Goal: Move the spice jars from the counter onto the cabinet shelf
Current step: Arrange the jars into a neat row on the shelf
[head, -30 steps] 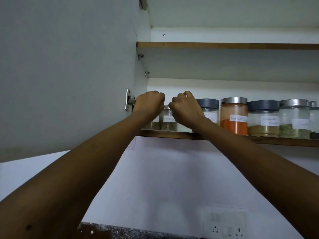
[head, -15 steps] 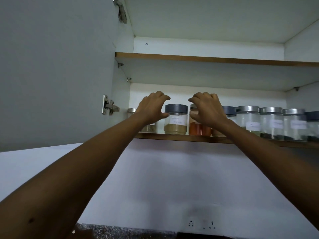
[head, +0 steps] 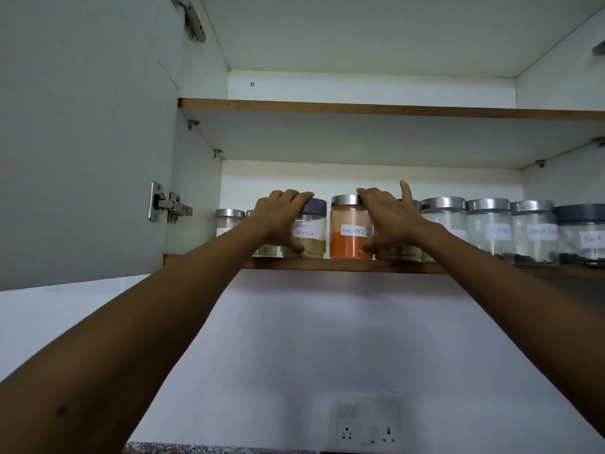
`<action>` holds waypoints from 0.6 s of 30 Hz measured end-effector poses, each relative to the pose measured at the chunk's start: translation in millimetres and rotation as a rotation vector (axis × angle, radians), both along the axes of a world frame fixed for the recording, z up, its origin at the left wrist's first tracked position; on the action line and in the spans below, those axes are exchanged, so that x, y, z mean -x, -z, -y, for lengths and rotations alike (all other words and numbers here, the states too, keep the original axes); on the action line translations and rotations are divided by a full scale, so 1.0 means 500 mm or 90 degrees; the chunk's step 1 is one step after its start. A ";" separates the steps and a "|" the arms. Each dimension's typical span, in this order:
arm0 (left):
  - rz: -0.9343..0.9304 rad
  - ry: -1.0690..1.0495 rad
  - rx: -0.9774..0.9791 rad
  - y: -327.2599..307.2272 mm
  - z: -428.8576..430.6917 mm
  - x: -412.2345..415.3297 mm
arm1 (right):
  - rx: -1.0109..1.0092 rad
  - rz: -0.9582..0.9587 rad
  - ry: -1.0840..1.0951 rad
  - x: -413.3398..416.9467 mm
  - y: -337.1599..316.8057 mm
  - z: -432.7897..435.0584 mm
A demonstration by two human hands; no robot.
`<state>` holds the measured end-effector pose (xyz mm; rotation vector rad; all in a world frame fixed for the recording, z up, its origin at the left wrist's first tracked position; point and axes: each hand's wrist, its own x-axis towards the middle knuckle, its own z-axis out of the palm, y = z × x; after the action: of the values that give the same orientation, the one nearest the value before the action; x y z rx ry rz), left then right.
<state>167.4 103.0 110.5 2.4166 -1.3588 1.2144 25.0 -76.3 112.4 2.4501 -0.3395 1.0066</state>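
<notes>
A row of labelled glass spice jars stands on the lower cabinet shelf [head: 343,265]. My left hand [head: 281,221] grips the garam masala jar [head: 311,234], which has a dark lid and brown powder. My right hand [head: 389,224] wraps the right side of the red chilli powder jar [head: 348,234], a silver-lidded jar of orange powder, with the forefinger raised. Both jars rest on the shelf, side by side. Another jar [head: 399,252] is mostly hidden behind my right hand.
The cabinet door [head: 82,142] hangs open at the left with its hinge [head: 168,204]. Small jars [head: 229,221] stand at the shelf's left end, and several more jars [head: 489,229] fill the right. The upper shelf [head: 393,109] spans above. A wall socket [head: 368,427] sits below.
The view has shifted so the jars sit more to the right. My hands have closed around the garam masala and red chilli jars, which now stand closer together.
</notes>
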 end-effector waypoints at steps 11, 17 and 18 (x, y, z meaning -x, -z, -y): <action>-0.037 0.088 -0.003 -0.012 -0.012 -0.043 | 0.088 -0.004 -0.014 -0.031 -0.010 -0.001; -0.040 0.095 -0.004 -0.011 -0.013 -0.089 | 0.107 -0.017 -0.003 -0.072 -0.015 -0.011; -0.035 0.091 -0.005 -0.012 -0.011 -0.097 | 0.114 -0.016 0.002 -0.081 -0.015 -0.011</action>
<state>216.0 108.8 116.4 2.2949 -1.4943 1.1013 65.2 -70.7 119.8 2.2989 -0.2349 0.9605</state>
